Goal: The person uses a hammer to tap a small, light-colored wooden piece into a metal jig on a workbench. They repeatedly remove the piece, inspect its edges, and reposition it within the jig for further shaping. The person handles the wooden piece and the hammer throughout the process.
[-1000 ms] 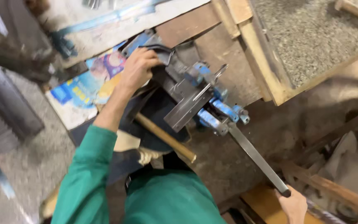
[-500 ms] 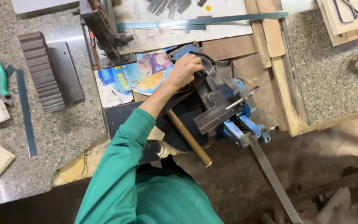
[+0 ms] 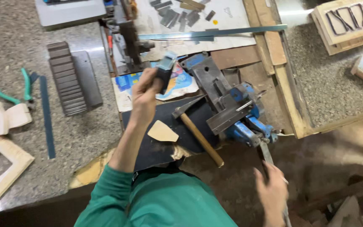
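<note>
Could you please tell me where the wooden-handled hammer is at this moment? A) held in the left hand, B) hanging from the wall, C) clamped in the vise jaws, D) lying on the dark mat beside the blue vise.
D: the hammer lies free on the dark mat next to the blue vise, while the left hand holds a small dark block and the right hand grips the vise's long lever.

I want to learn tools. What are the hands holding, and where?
The left hand grips a small dark block around its lower end. The right hand grips the vise handle near its lower part.
</note>
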